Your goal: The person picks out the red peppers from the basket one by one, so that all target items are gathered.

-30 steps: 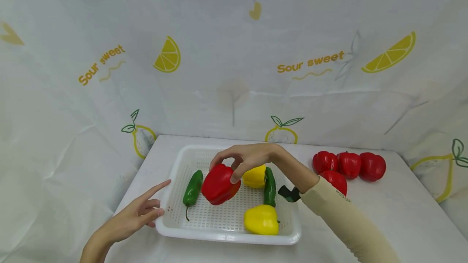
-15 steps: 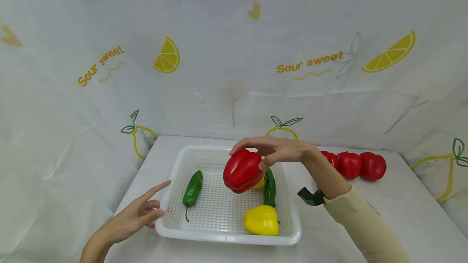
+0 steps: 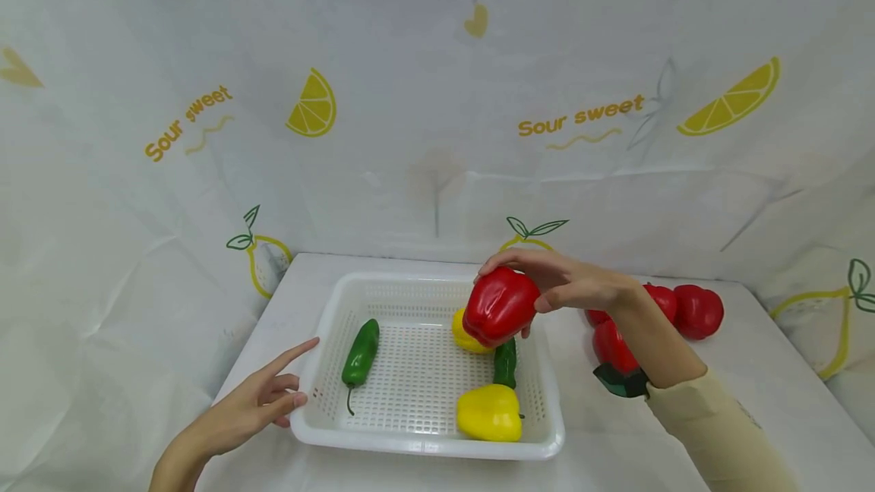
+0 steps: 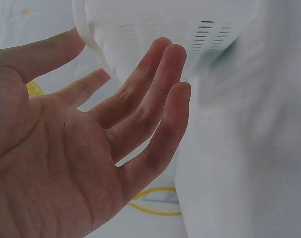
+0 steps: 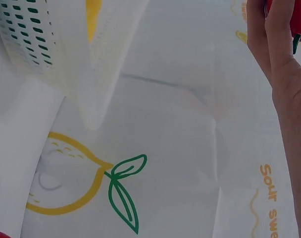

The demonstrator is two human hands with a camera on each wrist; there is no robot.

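Observation:
My right hand [image 3: 563,279] grips a red bell pepper [image 3: 501,306] from above, held over the right back part of a white plastic basket [image 3: 424,443]. In the right wrist view only part of that hand [image 5: 281,44] shows, with the pepper at the top corner. My left hand [image 3: 256,405] touches the basket's left rim with its fingertips, and the left wrist view has its fingers loosely extended against the basket wall. Inside the basket lie a green chili pepper [image 3: 361,353] on the left, a yellow bell pepper [image 3: 489,412] at front right, another yellow one partly hidden, and a second green pepper [image 3: 505,364].
To the right of the basket, several red bell peppers [image 3: 697,311] sit on the white table [image 3: 724,378], some hidden behind my right forearm. A white sheet [image 3: 410,135] printed with lemons hangs behind the table.
My right hand has carried the red bell pepper rightward and slightly up, from over the basket's middle to its right back side. My left hand stays at the rim.

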